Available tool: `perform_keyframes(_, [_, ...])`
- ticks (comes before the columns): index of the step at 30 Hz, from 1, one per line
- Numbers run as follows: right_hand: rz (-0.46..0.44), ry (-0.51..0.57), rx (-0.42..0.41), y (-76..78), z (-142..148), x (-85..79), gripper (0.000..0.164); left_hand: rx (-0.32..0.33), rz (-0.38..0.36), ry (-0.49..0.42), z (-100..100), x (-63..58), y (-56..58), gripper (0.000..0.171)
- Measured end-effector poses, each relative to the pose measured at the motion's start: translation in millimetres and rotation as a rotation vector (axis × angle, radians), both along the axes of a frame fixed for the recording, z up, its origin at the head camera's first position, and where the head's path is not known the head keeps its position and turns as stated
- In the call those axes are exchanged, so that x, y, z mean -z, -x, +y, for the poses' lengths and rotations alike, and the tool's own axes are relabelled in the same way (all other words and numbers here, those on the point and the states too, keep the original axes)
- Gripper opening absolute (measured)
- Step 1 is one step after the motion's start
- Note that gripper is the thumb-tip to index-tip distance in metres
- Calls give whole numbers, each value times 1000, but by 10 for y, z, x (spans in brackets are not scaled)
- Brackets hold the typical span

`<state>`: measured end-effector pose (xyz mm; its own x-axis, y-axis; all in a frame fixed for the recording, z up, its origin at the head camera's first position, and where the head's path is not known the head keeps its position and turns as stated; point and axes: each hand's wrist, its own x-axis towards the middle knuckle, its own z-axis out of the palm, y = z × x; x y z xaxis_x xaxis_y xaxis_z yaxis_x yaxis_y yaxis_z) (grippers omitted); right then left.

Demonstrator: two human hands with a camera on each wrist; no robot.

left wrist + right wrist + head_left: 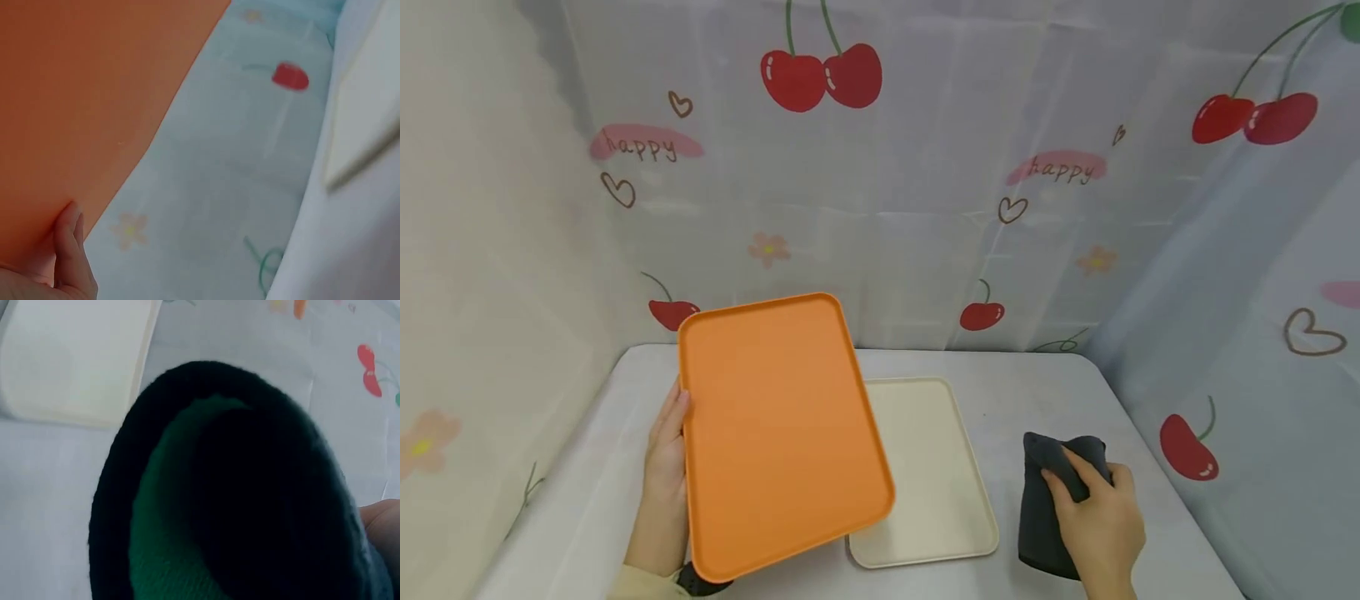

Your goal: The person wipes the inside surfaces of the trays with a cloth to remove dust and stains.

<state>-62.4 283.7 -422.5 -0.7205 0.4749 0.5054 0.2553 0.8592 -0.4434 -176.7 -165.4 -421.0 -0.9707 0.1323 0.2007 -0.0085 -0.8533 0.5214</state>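
Observation:
An orange rectangular tray is raised and tilted above the table. My left hand holds it by its left edge, with part of the hand hidden behind the tray. In the left wrist view, fingers of that hand touch the tray's surface. At the right side of the table, my right hand pinches a folded dark grey cloth from above. The right wrist view shows the cloth's dark rounded fold close up, with a green inner face; most of the hand is hidden there.
A cream tray lies flat on the white table, partly covered from view by the orange one. A pale curtain printed with cherries and hearts surrounds the back and sides of the table.

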Motion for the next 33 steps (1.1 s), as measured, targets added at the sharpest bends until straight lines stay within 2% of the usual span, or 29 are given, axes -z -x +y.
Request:
perform_keyframes(4, [-81, 78, 38, -6, 169, 31, 42, -50, -62, 41, -307, 17, 32, 60])
perform_keyframes(7, [-99, 96, 54, 1, 256, 32, 43, -74, -108, 169, -438, 70, 64, 62])
perform_keyframes(10, [-98, 95, 58, 24, 307, 29, 44, -80, -154, 284, -511, 140, 106, 63])
perform_keyframes(14, [-95, 89, 47, 54, 346, 38, 45, -75, -222, 378, -566, 255, 160, 65])
perform_keyframes(18, [-108, 79, 8, 85, 403, 79, 44, -81, -331, 507, -608, 387, 190, 66])
perform_keyframes(21, [-136, 81, -16, 106, 471, 111, 43, -45, -387, 606, -609, 484, 245, 66])
perform_keyframes(27, [-251, 104, -53, 157, 618, 180, 47, 50, -407, 685, -566, 681, 378, 66])
perform_keyframes(33, [-379, 151, -117, 239, 755, 278, 56, 48, -407, 782, -557, 881, 487, 67])
